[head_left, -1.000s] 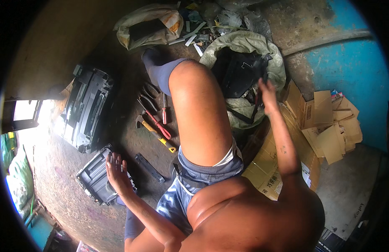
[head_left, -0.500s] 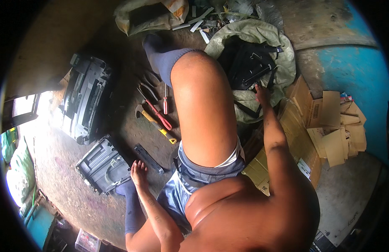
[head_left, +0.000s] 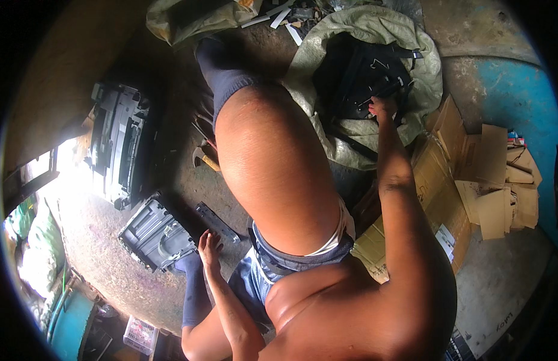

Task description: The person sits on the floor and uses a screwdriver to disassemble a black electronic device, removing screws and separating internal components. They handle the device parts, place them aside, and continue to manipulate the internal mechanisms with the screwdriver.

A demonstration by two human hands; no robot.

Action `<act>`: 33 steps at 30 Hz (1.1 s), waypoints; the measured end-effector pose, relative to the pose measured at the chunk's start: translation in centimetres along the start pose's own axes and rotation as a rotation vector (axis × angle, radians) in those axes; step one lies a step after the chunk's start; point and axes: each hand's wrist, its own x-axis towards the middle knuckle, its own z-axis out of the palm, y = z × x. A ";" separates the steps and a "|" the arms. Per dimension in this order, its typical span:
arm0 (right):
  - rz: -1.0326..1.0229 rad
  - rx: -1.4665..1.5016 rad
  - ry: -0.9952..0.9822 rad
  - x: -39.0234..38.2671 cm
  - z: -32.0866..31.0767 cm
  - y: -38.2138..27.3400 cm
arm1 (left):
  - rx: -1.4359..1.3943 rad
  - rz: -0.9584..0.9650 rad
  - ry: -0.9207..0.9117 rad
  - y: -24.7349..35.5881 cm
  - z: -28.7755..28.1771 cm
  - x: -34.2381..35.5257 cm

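My right hand (head_left: 382, 108) is inside a woven sack (head_left: 310, 33) of black plastic parts (head_left: 342, 78), fingers curled at a dark piece that I cannot make out. My left hand (head_left: 210, 245) hangs beside my raised thigh, fingers loosely bent and apart, holding nothing. It is near a grey plastic casing (head_left: 152, 234) and a narrow dark strip (head_left: 217, 221) on the floor. A hammer (head_left: 207, 160) and other hand tools are partly hidden behind my knee.
A large dismantled machine body (head_left: 116, 144) lies at the left. Cardboard pieces (head_left: 492, 210) are piled at the right by a blue wall (head_left: 535, 108). Another sack (head_left: 170, 21) and scraps are at the back. Pale bundles (head_left: 38, 265) and a white basket (head_left: 140, 333) are at lower left.
My right hand has reached forward, further into the sack. My left hand has lowered to the right, away from over the grey casing. My raised leg leans left, covering more tools.
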 end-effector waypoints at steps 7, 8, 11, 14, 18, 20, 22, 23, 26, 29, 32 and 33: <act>-0.059 -0.072 -0.046 -3.0 3.9 0.1 | 0.095 0.073 0.028 3.1 -0.1 -0.9; -0.031 -0.039 -0.105 -1.4 2.4 0.2 | 0.088 0.072 0.024 3.4 0.6 -0.7; 0.036 0.050 -0.188 -0.3 1.1 1.6 | 0.073 0.039 0.016 3.5 0.4 0.1; -0.011 0.137 -0.166 -1.7 2.7 1.6 | 0.077 0.046 0.023 3.7 1.1 0.0; -0.062 0.017 0.003 -3.0 2.3 0.1 | 0.107 0.059 -0.024 4.0 2.1 0.6; -0.068 -0.102 0.076 -5.5 3.4 -1.6 | 0.100 0.055 -0.011 4.0 1.6 0.5; -0.084 -0.162 0.134 -7.8 4.9 -4.0 | 0.074 0.079 0.015 3.5 0.9 0.7; -0.183 -0.252 0.083 -8.3 5.6 -4.2 | 0.080 0.077 0.020 3.2 0.5 0.5; -0.131 -0.288 -0.010 -5.7 2.9 -3.8 | 0.131 0.048 -0.016 5.6 2.1 1.0; -0.019 0.607 -0.229 -5.2 4.4 -4.0 | 0.126 0.076 -0.018 4.9 1.9 1.2; -0.297 1.261 -0.883 -9.7 5.1 -2.7 | 0.130 0.055 -0.049 4.5 2.7 2.1; -0.309 1.298 -0.968 -11.6 5.3 -2.7 | 0.144 0.052 -0.057 4.5 3.0 2.0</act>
